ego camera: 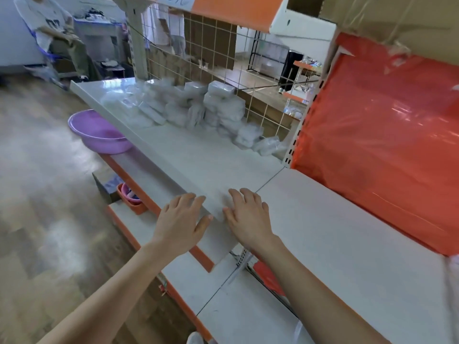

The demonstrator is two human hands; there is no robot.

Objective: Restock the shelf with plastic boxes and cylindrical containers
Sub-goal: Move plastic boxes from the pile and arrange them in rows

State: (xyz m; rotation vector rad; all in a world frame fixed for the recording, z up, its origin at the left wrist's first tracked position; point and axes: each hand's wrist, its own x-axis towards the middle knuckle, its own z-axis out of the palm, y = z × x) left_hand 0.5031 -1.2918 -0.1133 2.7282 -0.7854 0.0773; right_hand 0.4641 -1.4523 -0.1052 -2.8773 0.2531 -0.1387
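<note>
Head view: my left hand (182,219) and right hand (248,217) lie flat and empty at the shelf (198,167) edge, lower centre. Boxes (218,108) are stacked well up-frame, the row running along the back; right hand nearer.

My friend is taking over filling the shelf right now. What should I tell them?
The left hand is open and holds nothing, at the front edge of the shelf. The right hand is open too, beside it.
The plastic boxes are stacked at the back, against the wire grid.
Done: those boxes are up.
Left: probably more boxes in front; no round containers are in view.
</note>
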